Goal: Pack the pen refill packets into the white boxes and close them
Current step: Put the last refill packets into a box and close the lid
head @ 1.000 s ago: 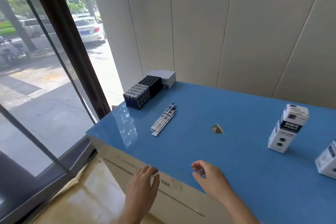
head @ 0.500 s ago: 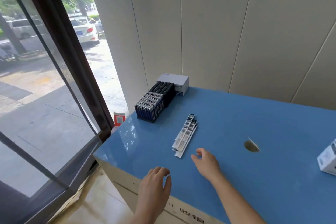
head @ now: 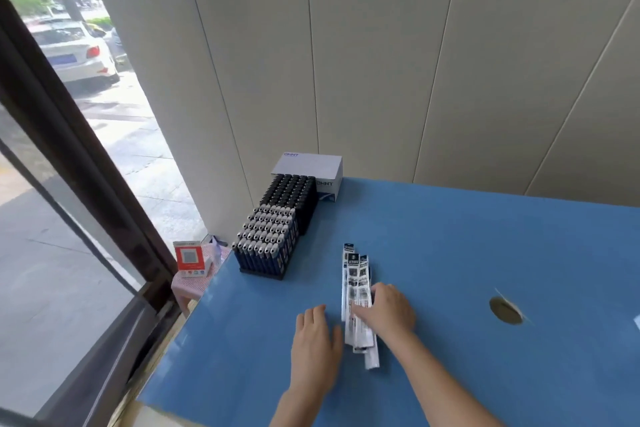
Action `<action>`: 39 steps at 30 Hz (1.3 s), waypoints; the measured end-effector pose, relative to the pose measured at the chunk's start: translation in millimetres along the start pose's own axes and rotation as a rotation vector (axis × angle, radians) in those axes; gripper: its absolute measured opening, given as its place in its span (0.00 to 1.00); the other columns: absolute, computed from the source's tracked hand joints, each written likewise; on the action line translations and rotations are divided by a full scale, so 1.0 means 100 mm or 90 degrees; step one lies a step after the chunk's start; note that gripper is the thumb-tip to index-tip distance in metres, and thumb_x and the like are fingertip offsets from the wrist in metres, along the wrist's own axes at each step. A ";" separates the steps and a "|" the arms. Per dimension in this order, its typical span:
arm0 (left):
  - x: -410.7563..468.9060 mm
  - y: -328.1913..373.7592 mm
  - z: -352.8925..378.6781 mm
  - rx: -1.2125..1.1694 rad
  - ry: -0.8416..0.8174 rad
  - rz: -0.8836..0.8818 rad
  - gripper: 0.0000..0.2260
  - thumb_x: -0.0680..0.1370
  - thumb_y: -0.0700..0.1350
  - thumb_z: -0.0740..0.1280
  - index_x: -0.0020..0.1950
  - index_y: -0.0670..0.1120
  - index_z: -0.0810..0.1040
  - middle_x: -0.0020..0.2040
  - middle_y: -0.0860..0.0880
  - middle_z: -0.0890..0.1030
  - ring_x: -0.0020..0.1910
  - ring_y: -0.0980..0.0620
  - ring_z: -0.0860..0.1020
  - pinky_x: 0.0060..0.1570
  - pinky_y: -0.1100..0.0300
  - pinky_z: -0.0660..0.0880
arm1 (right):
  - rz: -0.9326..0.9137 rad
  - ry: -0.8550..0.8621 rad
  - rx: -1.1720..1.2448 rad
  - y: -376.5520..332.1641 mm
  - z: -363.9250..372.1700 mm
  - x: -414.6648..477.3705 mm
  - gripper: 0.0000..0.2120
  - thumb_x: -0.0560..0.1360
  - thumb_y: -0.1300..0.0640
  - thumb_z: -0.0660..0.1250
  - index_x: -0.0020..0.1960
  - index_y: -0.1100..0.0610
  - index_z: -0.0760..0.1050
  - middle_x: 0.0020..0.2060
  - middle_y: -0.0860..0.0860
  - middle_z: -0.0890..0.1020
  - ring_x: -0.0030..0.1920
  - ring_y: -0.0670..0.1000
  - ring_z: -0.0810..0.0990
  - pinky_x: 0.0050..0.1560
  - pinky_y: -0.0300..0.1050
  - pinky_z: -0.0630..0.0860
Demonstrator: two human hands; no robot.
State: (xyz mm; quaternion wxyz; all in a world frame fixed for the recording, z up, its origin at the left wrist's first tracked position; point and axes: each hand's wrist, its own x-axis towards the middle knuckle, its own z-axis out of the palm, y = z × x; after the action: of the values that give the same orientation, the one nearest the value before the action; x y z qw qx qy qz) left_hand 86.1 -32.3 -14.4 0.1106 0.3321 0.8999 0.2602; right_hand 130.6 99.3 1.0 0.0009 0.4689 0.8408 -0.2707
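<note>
A small stack of long, flat pen refill packets (head: pixel 356 272) lies on the blue table (head: pixel 485 236), pointing away from me. My right hand (head: pixel 391 312) lies over the stack's near half, fingers stretched across the packets. My left hand (head: pixel 313 340) rests flat on the table just left of the stack, its thumb against the packets' edge. At the far right edge only a sliver of a white box (head: pixel 637 322) shows.
Two dense blocks of upright pens (head: pixel 273 239) stand at the table's back left corner, with a white CHNT carton (head: pixel 311 166) behind them. A round hole (head: pixel 505 310) pierces the table to the right. A red QR sign (head: pixel 188 258) stands below the table's left edge, by the window.
My view swung left and closer, putting the white boxes out of frame. Both hands moved forward from the table's near edge to the packets; the right one now lies on the stack.
</note>
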 end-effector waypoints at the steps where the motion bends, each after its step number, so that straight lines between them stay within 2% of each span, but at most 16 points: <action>1: 0.08 0.00 0.01 -0.001 -0.004 0.004 0.20 0.80 0.48 0.52 0.71 0.42 0.61 0.67 0.47 0.68 0.67 0.48 0.63 0.65 0.61 0.61 | 0.004 -0.006 -0.007 0.00 -0.02 0.01 0.19 0.70 0.47 0.68 0.57 0.57 0.74 0.57 0.54 0.78 0.59 0.56 0.76 0.53 0.46 0.73; 3: 0.22 0.01 0.00 0.005 -0.025 0.014 0.20 0.81 0.47 0.54 0.71 0.41 0.60 0.67 0.46 0.67 0.67 0.48 0.63 0.66 0.61 0.60 | 0.017 -0.011 -0.020 0.00 -0.05 0.01 0.16 0.73 0.51 0.65 0.57 0.58 0.73 0.57 0.54 0.78 0.58 0.57 0.76 0.52 0.46 0.73; 6: 0.38 0.07 0.00 -0.014 -0.062 0.024 0.22 0.80 0.51 0.57 0.69 0.40 0.61 0.67 0.45 0.66 0.67 0.47 0.62 0.66 0.60 0.60 | 0.032 -0.004 0.022 0.02 -0.05 -0.06 0.15 0.75 0.52 0.63 0.58 0.59 0.71 0.58 0.55 0.79 0.59 0.57 0.76 0.54 0.46 0.72; 10: 0.54 0.21 0.03 0.004 -0.109 -0.012 0.26 0.77 0.57 0.60 0.66 0.40 0.64 0.66 0.43 0.66 0.65 0.45 0.63 0.66 0.58 0.61 | 0.106 0.034 0.211 0.10 0.00 -0.22 0.13 0.78 0.56 0.60 0.60 0.60 0.72 0.57 0.57 0.80 0.57 0.58 0.77 0.52 0.45 0.72; 12: 0.59 0.30 0.06 0.050 -0.114 -0.013 0.26 0.75 0.58 0.64 0.62 0.40 0.65 0.63 0.43 0.67 0.62 0.45 0.65 0.64 0.58 0.63 | 0.144 0.058 0.324 0.17 0.02 -0.28 0.09 0.79 0.59 0.57 0.56 0.59 0.71 0.52 0.58 0.81 0.50 0.59 0.80 0.50 0.49 0.76; 14: 0.62 0.38 0.09 0.061 -0.133 -0.009 0.26 0.73 0.56 0.68 0.60 0.40 0.65 0.62 0.43 0.68 0.61 0.45 0.66 0.62 0.59 0.65 | 0.187 0.067 0.450 0.24 0.02 -0.35 0.05 0.79 0.61 0.54 0.52 0.59 0.68 0.46 0.58 0.81 0.37 0.55 0.82 0.40 0.48 0.78; 16: 0.66 0.43 0.11 0.052 -0.167 -0.019 0.24 0.73 0.52 0.69 0.60 0.40 0.65 0.62 0.42 0.69 0.62 0.44 0.67 0.59 0.58 0.66 | 0.221 0.084 0.513 0.31 -0.02 -0.41 0.06 0.80 0.62 0.53 0.53 0.61 0.67 0.44 0.58 0.80 0.29 0.50 0.77 0.32 0.43 0.71; 19: 0.72 0.49 0.07 0.071 -0.213 -0.016 0.16 0.76 0.44 0.63 0.61 0.38 0.66 0.63 0.41 0.71 0.64 0.44 0.67 0.56 0.56 0.70 | 0.242 0.104 0.628 0.40 -0.06 -0.47 0.06 0.80 0.62 0.54 0.53 0.63 0.65 0.40 0.54 0.78 0.27 0.49 0.65 0.28 0.42 0.62; 22: 0.78 0.51 0.03 0.126 -0.278 0.012 0.11 0.78 0.38 0.58 0.59 0.37 0.69 0.62 0.40 0.71 0.63 0.42 0.68 0.55 0.53 0.71 | 0.234 0.095 0.737 0.39 -0.12 -0.57 0.04 0.78 0.59 0.61 0.48 0.60 0.68 0.34 0.52 0.74 0.25 0.47 0.62 0.23 0.36 0.61; 24: 0.77 0.52 -0.01 0.166 -0.317 0.048 0.11 0.78 0.37 0.56 0.59 0.37 0.69 0.63 0.39 0.70 0.63 0.41 0.68 0.56 0.53 0.70 | 0.215 0.073 0.760 0.37 -0.15 -0.65 0.05 0.76 0.59 0.65 0.44 0.58 0.70 0.29 0.50 0.67 0.23 0.44 0.60 0.21 0.33 0.58; 26: 0.69 0.50 -0.03 0.213 -0.321 0.113 0.08 0.78 0.35 0.56 0.55 0.42 0.68 0.63 0.39 0.69 0.58 0.43 0.68 0.55 0.55 0.69 | 0.214 0.069 0.774 0.39 -0.16 -0.71 0.07 0.76 0.59 0.65 0.41 0.59 0.70 0.26 0.50 0.65 0.20 0.43 0.59 0.21 0.34 0.57; 28: 0.58 0.43 -0.04 0.221 -0.275 0.156 0.08 0.77 0.33 0.56 0.49 0.45 0.61 0.59 0.41 0.71 0.49 0.45 0.69 0.48 0.56 0.68 | 0.235 0.075 0.791 0.44 -0.19 -0.79 0.09 0.77 0.58 0.63 0.40 0.62 0.71 0.25 0.52 0.67 0.18 0.44 0.59 0.21 0.35 0.58; 31: 0.46 0.27 0.02 0.051 -0.210 0.131 0.05 0.79 0.36 0.52 0.45 0.43 0.58 0.42 0.43 0.73 0.35 0.45 0.67 0.37 0.53 0.64 | 0.247 0.091 0.825 0.53 -0.30 -0.97 0.13 0.79 0.58 0.59 0.38 0.62 0.71 0.24 0.54 0.73 0.19 0.47 0.67 0.22 0.37 0.64; 34: 0.27 0.36 0.05 -0.231 -0.224 0.037 0.04 0.79 0.37 0.52 0.45 0.43 0.62 0.38 0.44 0.73 0.31 0.47 0.67 0.33 0.55 0.64 | 0.226 0.128 0.795 0.70 -0.46 -1.19 0.15 0.80 0.57 0.56 0.37 0.61 0.72 0.31 0.56 0.80 0.31 0.51 0.77 0.33 0.39 0.73; 36: 0.07 0.58 0.05 -0.383 -0.253 -0.009 0.06 0.80 0.37 0.53 0.45 0.42 0.66 0.35 0.46 0.71 0.27 0.50 0.65 0.26 0.59 0.63 | 0.227 0.161 0.671 0.89 -0.58 -1.33 0.16 0.80 0.54 0.55 0.38 0.58 0.75 0.37 0.52 0.80 0.42 0.51 0.76 0.41 0.41 0.70; 39: -0.25 0.99 0.15 -0.538 -0.358 -0.063 0.10 0.80 0.39 0.52 0.49 0.41 0.72 0.32 0.47 0.68 0.21 0.54 0.63 0.23 0.61 0.61 | 0.240 0.193 0.530 1.31 -0.79 -1.55 0.15 0.80 0.52 0.56 0.43 0.56 0.78 0.42 0.52 0.78 0.45 0.51 0.74 0.43 0.42 0.66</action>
State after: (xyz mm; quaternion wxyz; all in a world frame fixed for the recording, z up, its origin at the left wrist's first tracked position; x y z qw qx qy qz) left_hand 163.7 21.0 27.0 0.4851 0.2727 0.6662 0.4965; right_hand 340.6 67.4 49.0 -0.2609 0.6075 0.5519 -0.5081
